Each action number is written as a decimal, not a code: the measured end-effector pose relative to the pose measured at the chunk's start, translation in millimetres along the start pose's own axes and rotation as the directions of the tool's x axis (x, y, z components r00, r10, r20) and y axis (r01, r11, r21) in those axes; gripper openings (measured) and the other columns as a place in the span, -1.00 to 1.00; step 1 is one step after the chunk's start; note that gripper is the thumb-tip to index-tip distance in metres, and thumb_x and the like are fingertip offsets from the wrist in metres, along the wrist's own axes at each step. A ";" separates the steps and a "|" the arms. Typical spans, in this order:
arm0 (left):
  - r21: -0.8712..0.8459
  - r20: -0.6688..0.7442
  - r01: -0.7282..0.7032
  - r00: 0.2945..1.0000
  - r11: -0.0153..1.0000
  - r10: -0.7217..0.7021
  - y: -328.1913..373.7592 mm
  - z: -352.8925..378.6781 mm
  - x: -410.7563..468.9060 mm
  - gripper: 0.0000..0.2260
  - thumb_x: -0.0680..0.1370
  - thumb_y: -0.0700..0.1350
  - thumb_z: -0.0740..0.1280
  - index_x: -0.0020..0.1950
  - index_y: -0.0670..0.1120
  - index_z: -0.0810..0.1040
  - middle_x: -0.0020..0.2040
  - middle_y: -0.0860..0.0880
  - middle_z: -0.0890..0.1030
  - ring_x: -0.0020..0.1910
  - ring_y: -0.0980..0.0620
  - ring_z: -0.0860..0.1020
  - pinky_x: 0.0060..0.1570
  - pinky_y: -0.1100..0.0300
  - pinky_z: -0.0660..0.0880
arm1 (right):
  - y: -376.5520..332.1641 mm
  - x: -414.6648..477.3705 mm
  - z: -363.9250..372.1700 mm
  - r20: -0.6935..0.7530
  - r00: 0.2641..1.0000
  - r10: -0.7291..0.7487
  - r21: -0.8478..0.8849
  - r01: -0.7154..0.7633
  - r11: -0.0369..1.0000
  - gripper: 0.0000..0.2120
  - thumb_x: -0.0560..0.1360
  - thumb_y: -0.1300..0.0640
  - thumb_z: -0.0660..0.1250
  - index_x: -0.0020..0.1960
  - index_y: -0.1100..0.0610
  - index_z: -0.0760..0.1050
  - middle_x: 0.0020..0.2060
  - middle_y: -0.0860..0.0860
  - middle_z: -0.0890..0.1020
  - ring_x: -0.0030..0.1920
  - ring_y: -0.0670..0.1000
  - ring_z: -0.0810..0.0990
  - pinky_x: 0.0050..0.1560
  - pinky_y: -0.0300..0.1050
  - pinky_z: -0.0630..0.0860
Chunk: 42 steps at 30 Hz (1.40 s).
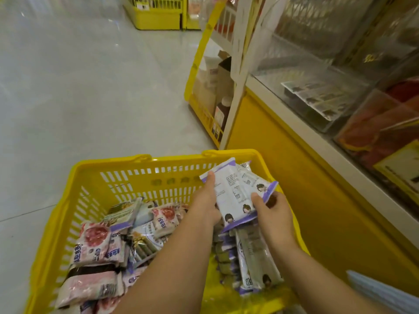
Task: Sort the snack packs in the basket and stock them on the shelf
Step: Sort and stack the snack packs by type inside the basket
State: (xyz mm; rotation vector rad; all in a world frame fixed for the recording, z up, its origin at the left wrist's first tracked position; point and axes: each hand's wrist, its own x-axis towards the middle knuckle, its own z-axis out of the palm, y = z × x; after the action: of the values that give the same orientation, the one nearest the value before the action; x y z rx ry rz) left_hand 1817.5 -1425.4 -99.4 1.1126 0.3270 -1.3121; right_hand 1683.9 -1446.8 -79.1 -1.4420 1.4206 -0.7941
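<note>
A yellow plastic basket stands on the floor below me, filled with snack packs. Pink and white packs lie heaped in its left half. A row of purple-edged white packs stands in its right half. Above the basket's right side, both hands hold a small stack of purple-edged white packs. My left hand grips the stack's left edge, thumb on top. My right hand pinches its lower right corner. The shelf rises on the right.
The shelf has a yellow base and clear bins holding dark and orange goods. A yellow wire end rack with bottles and boxes stands beyond the basket. Another yellow rack is far back. Pale tiled floor spreads to the left.
</note>
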 end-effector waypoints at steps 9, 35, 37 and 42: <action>0.029 -0.034 -0.045 0.998 0.999 0.046 1.6 20.7 9.8 -0.67 0.60 0.17 0.20 0.07 -0.07 0.56 0.06 -0.18 0.65 0.02 -0.23 0.62 0.14 -0.26 0.50 | -14.8 -1.7 -23.8 0.139 0.986 -0.089 -0.307 0.128 0.943 -0.60 0.53 -0.08 0.30 0.33 0.00 0.43 -0.11 -0.20 0.58 -0.19 -0.19 0.58 -0.25 -0.25 0.51; 0.634 0.402 -0.480 0.875 0.607 0.271 -11.7 0.8 -12.7 -0.53 0.65 -0.08 0.17 0.53 0.17 0.16 0.39 0.11 0.42 0.31 0.04 0.44 0.23 0.11 0.43 | -31.0 30.2 -34.7 0.510 0.796 -0.327 -0.711 0.603 0.361 -0.46 0.54 -0.16 0.24 0.48 -0.14 0.22 0.53 0.00 0.15 0.49 0.05 0.13 0.50 0.12 0.03; 0.625 0.431 -0.519 0.852 0.583 0.297 -7.1 -2.4 -19.4 -0.56 0.64 -0.11 0.19 0.50 0.16 0.22 0.26 0.23 0.41 0.28 0.10 0.42 0.16 0.19 0.41 | -37.0 22.9 -30.3 0.515 0.777 -0.363 -0.698 0.625 0.349 -0.46 0.53 -0.15 0.25 0.48 -0.12 0.24 0.51 0.01 0.18 0.49 0.03 0.14 0.50 0.10 0.01; 0.702 0.438 -0.579 0.810 0.415 0.390 19.8 -31.8 -39.7 -0.64 0.63 -0.09 0.23 0.43 0.06 0.36 0.32 0.09 0.46 0.22 0.15 0.44 0.09 0.25 0.43 | -54.9 -0.4 -0.8 0.583 0.676 -0.452 -0.593 0.733 0.332 -0.59 0.51 -0.02 0.33 0.35 -0.04 0.44 0.39 0.05 0.39 0.40 0.12 0.32 0.40 0.05 0.19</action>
State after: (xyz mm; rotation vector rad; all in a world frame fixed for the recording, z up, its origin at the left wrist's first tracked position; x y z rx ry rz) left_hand 1835.1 -1379.2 -76.1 1.6532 -0.8506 -0.9952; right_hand 1703.9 -1452.1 -28.3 -2.8105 0.9413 -0.2422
